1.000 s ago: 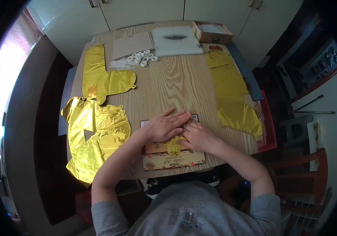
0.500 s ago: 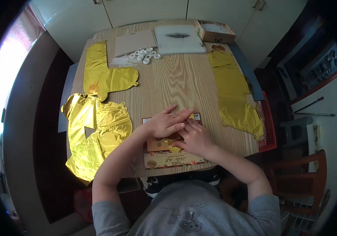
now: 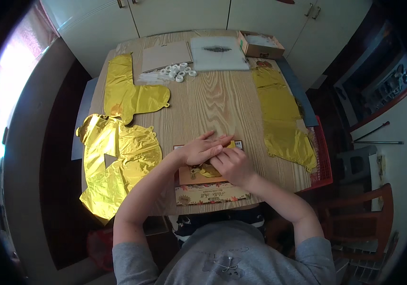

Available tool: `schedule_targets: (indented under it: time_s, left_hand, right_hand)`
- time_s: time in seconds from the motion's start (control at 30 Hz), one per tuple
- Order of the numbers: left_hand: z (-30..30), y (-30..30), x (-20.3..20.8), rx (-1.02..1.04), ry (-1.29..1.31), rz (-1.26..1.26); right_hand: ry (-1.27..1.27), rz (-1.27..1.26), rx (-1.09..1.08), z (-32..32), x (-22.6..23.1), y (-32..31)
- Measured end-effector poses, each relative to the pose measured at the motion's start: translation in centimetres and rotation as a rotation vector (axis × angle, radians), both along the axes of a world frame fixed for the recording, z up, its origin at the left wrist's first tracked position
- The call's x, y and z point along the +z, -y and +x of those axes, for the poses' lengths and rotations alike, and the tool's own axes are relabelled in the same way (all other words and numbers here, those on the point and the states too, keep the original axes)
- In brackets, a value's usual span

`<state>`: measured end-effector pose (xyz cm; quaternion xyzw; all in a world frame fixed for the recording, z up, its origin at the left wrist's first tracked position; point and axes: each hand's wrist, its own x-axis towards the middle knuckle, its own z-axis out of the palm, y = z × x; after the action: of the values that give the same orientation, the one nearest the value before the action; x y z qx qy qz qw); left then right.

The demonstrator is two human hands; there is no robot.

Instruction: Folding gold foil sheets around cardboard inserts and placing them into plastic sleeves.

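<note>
Near the table's front edge lies a printed package with an orange and cream front, partly under my hands. On it is a piece of gold foil balloon, crumpled and mostly covered by my hands. My left hand lies flat across the foil and the package's upper part, its fingers stretched out and somewhat apart. Just right of it, touching its fingertips, my right hand has its fingers curled in on the foil. A bit of gold shows above the knuckles; the exact grip is hidden.
Flat gold foil balloons lie at left, one L-shaped and one wide; a long one lies right. White tape rolls, a cardboard sheet, a translucent sheet and an open box sit farther back.
My right hand's fingers have curled inward from a flatter pose. More of the package's orange part shows below my hands. The view has tilted slightly.
</note>
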<state>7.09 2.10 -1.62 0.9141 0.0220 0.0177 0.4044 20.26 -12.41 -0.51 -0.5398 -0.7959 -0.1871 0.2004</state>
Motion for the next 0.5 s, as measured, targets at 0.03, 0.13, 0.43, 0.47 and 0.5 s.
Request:
schedule_targets:
  time_s: [0.03, 0.13, 0.43, 0.47, 0.5]
  left_hand:
    - [0.0, 0.0, 0.0, -0.001, -0.005, -0.012]
    - [0.1, -0.1, 0.3, -0.006, -0.024, -0.041]
    - [0.2, -0.4, -0.2, -0.026, -0.017, -0.058]
    - [0.2, -0.5, -0.3, -0.026, -0.001, -0.059]
    - [0.1, -0.5, -0.4, -0.025, 0.014, -0.059]
  right_hand:
    - [0.021, 0.004, 0.026, -0.1, 0.3, 0.0]
    - [0.062, 0.038, 0.052, -0.1, 0.5, -0.1]
    - [0.113, 0.157, 0.039, -0.8, 0.2, -1.0]
    - [0.117, 0.158, 0.034, -0.8, 0.2, -1.0]
    - [0.112, 0.160, 0.035, -0.8, 0.1, -1.1]
